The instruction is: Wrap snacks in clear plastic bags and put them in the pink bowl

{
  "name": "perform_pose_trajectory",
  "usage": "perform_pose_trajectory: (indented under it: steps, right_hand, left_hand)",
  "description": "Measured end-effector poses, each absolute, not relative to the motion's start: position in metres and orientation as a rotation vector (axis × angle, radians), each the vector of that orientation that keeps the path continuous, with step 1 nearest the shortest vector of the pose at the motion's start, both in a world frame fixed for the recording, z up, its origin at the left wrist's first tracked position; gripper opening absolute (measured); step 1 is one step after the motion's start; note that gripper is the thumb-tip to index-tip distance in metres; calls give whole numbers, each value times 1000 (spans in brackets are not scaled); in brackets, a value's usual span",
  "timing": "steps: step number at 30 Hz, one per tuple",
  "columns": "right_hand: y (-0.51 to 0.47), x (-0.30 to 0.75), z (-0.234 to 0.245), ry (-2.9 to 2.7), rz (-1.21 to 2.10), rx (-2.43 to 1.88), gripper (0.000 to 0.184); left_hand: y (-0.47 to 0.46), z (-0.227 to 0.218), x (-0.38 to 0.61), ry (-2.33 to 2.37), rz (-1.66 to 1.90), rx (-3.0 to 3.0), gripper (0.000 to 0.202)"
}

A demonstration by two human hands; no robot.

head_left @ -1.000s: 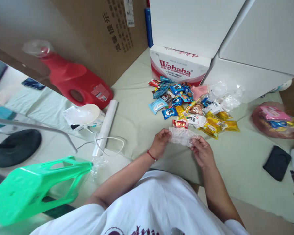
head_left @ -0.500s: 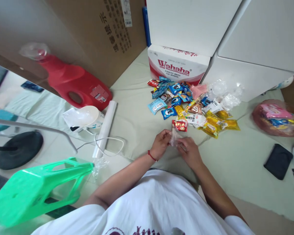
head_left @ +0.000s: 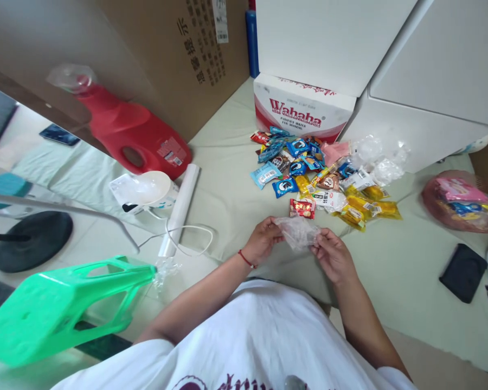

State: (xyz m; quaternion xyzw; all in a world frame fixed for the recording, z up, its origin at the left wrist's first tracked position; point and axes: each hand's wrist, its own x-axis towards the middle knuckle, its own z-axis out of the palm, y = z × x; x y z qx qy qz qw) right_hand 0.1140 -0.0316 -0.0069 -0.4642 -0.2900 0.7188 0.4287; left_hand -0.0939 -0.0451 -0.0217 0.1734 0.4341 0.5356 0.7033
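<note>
A small clear plastic bag is stretched between my two hands, above the pale green cloth. My left hand, with a red cord at its wrist, pinches one side of the bag. The opposite side is pinched by my right hand. Just beyond the bag lies a red snack packet. Behind that packet spreads a pile of wrapped snacks, with blue packets, a light blue packet, a white packet and yellow packets. Crumpled clear plastic bags lie at the pile's right.
A Wahaha carton stands behind the pile, against white cabinets. To the left are a red jug, a white roll, a paper cup and a green stool. A bowl of packets and a black pouch lie right.
The clear plastic bag, bunched between my fingers before, is now spread out wider. My right hand has moved to the right, away from my left. The view has shifted slightly.
</note>
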Motion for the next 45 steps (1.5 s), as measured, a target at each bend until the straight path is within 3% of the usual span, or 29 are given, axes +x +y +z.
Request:
perform_pose_trajectory:
  steps: [16, 24, 30, 34, 39, 45]
  right_hand:
    - [-39, 123, -5, -357, 1863, -936, 24]
    - [-52, 108, -8, -357, 1921, -881, 34]
    - [-47, 115, -6, -416, 1838, -869, 25]
    - [-44, 138, -17, -375, 1755, -874, 16]
    - [-49, 137, -33, -343, 1723, -912, 21]
    - [-46, 140, -29, -380, 1702, -857, 24]
  left_hand:
    - [-52, -12, -113, 1257, 1195, 616, 45]
    - [-62, 8, -61, 894, 883, 764, 71]
    - [-55, -4, -58, 923, 1070, 742, 51]
    - [-55, -7, -69, 1045, 984, 621, 52]
    - [-59, -2, -52, 961, 829, 631, 57]
    - [-54, -6, -50, 1035, 953, 798, 38]
